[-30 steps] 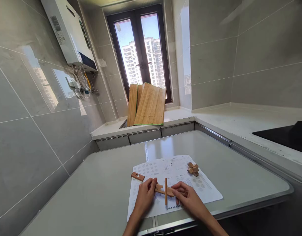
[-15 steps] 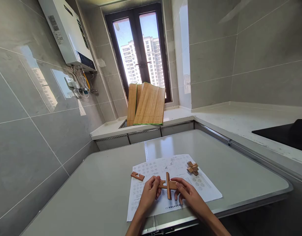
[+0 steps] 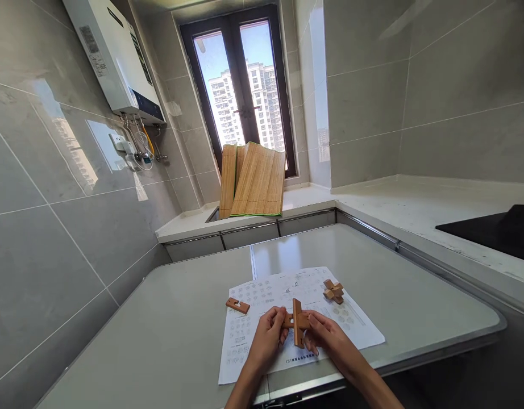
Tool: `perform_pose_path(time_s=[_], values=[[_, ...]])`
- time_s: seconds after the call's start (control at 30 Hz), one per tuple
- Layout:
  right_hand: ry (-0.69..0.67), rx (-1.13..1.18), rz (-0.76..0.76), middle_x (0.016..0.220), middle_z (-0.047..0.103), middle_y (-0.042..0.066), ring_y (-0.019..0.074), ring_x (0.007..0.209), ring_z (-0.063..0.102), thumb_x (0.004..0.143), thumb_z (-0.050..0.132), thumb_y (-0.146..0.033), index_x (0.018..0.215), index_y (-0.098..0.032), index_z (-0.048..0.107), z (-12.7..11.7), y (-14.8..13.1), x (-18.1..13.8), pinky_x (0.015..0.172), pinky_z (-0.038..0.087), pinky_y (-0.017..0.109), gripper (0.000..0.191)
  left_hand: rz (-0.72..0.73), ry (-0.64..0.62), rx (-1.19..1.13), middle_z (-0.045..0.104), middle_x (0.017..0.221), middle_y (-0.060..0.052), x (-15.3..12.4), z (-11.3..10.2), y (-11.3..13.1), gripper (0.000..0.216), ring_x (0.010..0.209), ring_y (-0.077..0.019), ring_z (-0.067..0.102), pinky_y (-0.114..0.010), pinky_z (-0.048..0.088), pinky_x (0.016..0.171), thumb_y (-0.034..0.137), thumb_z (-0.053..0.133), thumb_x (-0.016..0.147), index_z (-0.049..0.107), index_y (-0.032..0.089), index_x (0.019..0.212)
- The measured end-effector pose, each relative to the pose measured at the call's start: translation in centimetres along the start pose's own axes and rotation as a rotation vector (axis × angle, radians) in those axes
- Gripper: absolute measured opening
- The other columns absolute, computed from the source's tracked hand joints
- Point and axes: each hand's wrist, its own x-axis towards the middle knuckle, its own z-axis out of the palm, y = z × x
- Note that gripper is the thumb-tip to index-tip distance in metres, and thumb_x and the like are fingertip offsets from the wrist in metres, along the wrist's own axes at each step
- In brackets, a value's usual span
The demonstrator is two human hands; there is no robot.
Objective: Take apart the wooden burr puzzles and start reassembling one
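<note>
Above the printed sheet [image 3: 270, 363], two notched wooden puzzle pieces form a cross. The lengthwise wooden puzzle piece [image 3: 304, 321] runs left to right; a small gap shows in it left of the crossing. The crosswise wooden puzzle piece [image 3: 297, 324] passes over its middle, its broad face partly showing. My left hand [image 3: 270, 332] is closed on the left end of the lengthwise piece. At the right end, my right hand [image 3: 325, 335] pinches the same piece between thumb and fingers. How the notches fit is too small to tell.
A loose notched wooden piece [image 3: 237, 305] lies at the sheet's left edge. An assembled wooden burr puzzle [image 3: 333, 291] sits on its right side. All rest on a light table [image 3: 168, 324]. Behind are a white counter [image 3: 373, 199] and bamboo mats [image 3: 260, 179] by the window.
Both hands have shifted slightly right with the wooden pieces. The crosswise piece has turned, so more of its broad face shows. The gap left of the crossing looks smaller.
</note>
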Motion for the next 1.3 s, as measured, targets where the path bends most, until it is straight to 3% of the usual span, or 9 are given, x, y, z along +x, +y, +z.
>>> perform_pose_path(time_s=[0.43,0.57,0.73,0.87,1.07,1.2,1.3], values=[[0.007,0.014,0.011,0.063,0.058,-0.004,0.0117,0.054,0.046,0.09,0.067,-0.057,0.121,-0.017,0.063,-0.2,0.3,-0.1,0.059,0.034,0.027,0.051,0.006,-0.008,-0.006,0.047,0.056,0.007,-0.1,0.2,0.6,0.051,0.047,-0.0087,0.036,-0.022,0.03,0.048,0.069,0.055,0.088,0.056,0.019,0.082],[0.102,0.065,-0.014,0.053,0.049,-0.007,0.0106,0.05,0.039,0.085,0.072,-0.058,0.118,-0.017,0.064,0.1,0.1,-0.1,0.057,0.034,0.027,0.053,0.002,-0.008,-0.009,0.048,0.054,0.007,0.1,0.0,-0.1,0.051,0.045,-0.0083,0.035,-0.022,0.028,0.046,0.07,0.054,0.088,0.055,0.019,0.082],[0.116,0.059,-0.006,0.059,0.056,-0.005,0.0105,0.05,0.042,0.078,0.076,-0.063,0.112,-0.018,0.066,0.4,-0.3,-0.1,0.057,0.036,0.027,0.057,0.005,-0.018,-0.029,0.049,0.055,0.008,-0.1,-0.3,-0.6,0.05,0.043,-0.0075,0.033,-0.021,0.026,0.044,0.069,0.055,0.088,0.055,0.019,0.084],[0.139,0.07,-0.013,0.054,0.051,-0.007,0.0093,0.048,0.04,0.077,0.077,-0.064,0.11,-0.018,0.065,0.4,-0.4,-0.3,0.058,0.036,0.026,0.058,0.005,-0.038,-0.05,0.048,0.055,0.008,-0.3,-0.3,-0.4,0.049,0.043,-0.0068,0.033,-0.021,0.028,0.044,0.066,0.058,0.088,0.06,0.018,0.091],[0.106,0.098,-0.01,0.053,0.048,-0.01,0.0037,0.041,0.028,0.082,0.076,-0.059,0.109,-0.017,0.062,0.2,-0.3,-0.4,0.05,0.026,0.023,0.052,-0.014,-0.047,-0.074,0.053,0.059,0.007,-0.3,-0.1,-0.5,0.05,0.042,-0.0062,0.034,-0.021,0.029,0.042,0.066,0.06,0.086,0.061,0.017,0.093],[0.121,0.107,0.002,0.053,0.045,-0.011,0.0013,0.037,0.02,0.078,0.079,-0.061,0.106,-0.019,0.06,0.2,-0.2,-0.3,0.043,0.013,0.022,0.054,-0.012,-0.044,-0.082,0.051,0.056,0.008,-0.2,-0.2,-0.8,0.051,0.041,-0.0058,0.033,-0.021,0.028,0.041,0.067,0.062,0.085,0.061,0.016,0.091],[0.135,0.124,0.015,0.054,0.043,-0.012,0.001,0.037,0.018,0.076,0.081,-0.06,0.102,-0.02,0.06,0.1,-0.1,-0.2,0.043,0.01,0.022,0.052,-0.01,-0.042,-0.086,0.047,0.053,0.008,-0.1,-0.3,-1.1,0.051,0.04,-0.0058,0.032,-0.021,0.026,0.041,0.067,0.062,0.085,0.062,0.016,0.089]])
